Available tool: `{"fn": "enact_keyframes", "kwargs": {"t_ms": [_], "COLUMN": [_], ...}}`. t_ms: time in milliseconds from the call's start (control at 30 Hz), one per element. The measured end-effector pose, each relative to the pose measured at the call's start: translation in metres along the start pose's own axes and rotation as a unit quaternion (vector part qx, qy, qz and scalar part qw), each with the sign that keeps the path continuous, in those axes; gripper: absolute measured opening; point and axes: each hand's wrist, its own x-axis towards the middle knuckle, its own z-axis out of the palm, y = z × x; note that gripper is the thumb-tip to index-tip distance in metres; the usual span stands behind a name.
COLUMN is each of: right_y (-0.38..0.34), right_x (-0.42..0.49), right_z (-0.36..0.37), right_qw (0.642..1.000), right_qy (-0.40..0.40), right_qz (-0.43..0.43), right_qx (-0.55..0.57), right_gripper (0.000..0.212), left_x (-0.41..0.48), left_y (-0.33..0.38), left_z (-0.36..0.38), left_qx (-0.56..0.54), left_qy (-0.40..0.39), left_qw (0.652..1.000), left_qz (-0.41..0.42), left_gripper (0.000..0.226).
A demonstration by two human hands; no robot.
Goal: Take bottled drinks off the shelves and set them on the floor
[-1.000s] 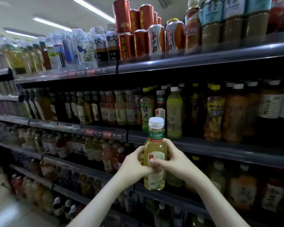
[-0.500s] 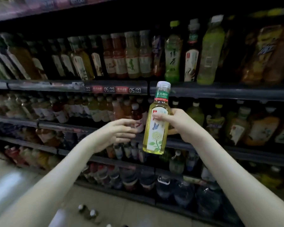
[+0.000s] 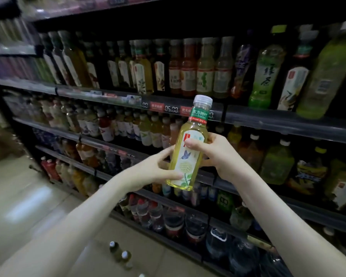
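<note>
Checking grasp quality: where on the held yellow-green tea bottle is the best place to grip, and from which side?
Grip the tea bottle on its wide labelled body, below the shoulder, from the side. It stands nearly upright and narrows toward the cap, offering less hold. The right hand grips it so from the right, the left hand lower down.

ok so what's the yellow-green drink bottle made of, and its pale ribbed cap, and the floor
Yellow-green drink bottle: likely clear glossy plastic; the liquid shows through. Pale ribbed cap: translucent plastic, moulded ridges. Beige floor: probably glazed tile; it mirrors the lights and shows joints.
</note>
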Motion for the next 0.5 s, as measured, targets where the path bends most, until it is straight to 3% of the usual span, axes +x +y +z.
{"fn": "enact_keyframes", "kwargs": {"t_ms": [200,333,500], "right_y": [-0.003,-0.005,0.005], "right_x": [0.026,0.063,0.119], "right_z": [0.042,0.079,0.141], "right_qw": [0.998,0.997,0.992], "right_qy": [-0.023,-0.010,0.063], "right_qz": [-0.062,-0.073,-0.089], "right_qx": [-0.006,-0.005,-0.067], "right_gripper": [0.071,0.076,0.075], "left_x": [0.000,0.007,0.021], "left_y": [0.010,0.004,-0.024], "left_z": [-0.029,-0.074,-0.151], "left_qx": [-0.043,0.000,0.117], "left_qy": [0.098,0.135,0.179], "left_qw": [0.991,0.986,0.971], "left_qz": [0.075,0.101,0.105], "left_gripper": [0.060,0.051,0.085]}}
